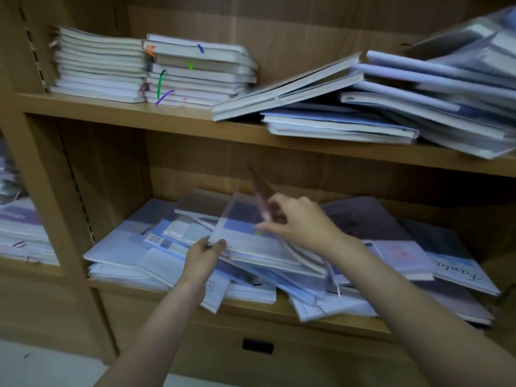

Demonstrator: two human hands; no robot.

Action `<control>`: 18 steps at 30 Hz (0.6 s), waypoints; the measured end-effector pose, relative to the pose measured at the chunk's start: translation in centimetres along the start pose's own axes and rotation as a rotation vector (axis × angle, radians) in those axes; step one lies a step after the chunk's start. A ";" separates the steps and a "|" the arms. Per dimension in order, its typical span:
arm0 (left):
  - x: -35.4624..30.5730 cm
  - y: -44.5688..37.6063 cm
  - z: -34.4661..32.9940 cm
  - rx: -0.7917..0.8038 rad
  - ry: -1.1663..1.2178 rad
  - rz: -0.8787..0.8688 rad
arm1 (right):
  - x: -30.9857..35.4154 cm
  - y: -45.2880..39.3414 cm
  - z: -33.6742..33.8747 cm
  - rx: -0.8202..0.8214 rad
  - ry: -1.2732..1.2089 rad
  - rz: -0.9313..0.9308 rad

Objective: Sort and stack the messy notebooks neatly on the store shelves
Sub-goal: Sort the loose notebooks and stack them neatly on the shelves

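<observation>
Wooden shelves [156,118] holding jumbled notebooks.
Left hand [203,254] grips a blue notebook's [243,233] corner; right hand [296,222] pinches a thin booklet [261,195] above it.

The picture's right edge is cutting off the slumped notebook pile [452,107] at the upper shelf's [167,120] right end; motion blur is smearing its covers.

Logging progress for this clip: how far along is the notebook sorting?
Early. Done: two neat stacks at the upper shelf's left. In hand: left hand grips a notebook on the lower pile; right hand holds a blurred item. Left: that pile and the upper-right slanted heap.
</observation>
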State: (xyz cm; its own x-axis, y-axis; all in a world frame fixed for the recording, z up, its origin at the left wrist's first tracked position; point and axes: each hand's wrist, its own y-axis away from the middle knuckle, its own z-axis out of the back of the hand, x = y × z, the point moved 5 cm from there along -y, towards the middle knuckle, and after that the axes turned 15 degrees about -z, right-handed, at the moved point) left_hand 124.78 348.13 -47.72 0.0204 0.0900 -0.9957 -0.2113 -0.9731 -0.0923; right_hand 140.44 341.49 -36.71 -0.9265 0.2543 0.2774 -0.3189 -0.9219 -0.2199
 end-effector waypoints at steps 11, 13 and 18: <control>-0.7 -3.6 -0.2 0.186 -0.109 -0.005 | -8.8 3.0 -4.6 0.438 -0.181 -0.388; -0.4 -3.7 -0.8 0.190 -0.133 0.010 | -9.3 2.9 -4.9 0.438 -0.205 -0.409; -0.3 -2.4 -1.7 0.201 -0.052 0.017 | -8.7 2.3 -6.7 0.443 -0.218 -0.401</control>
State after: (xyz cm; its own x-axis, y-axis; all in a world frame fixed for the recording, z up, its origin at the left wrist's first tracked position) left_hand 126.94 350.07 -47.22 -0.0345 0.0896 -0.9954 -0.4022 -0.9130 -0.0682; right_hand 146.41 339.09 -45.88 -0.6753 0.5826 0.4524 -0.4766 -0.8127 0.3352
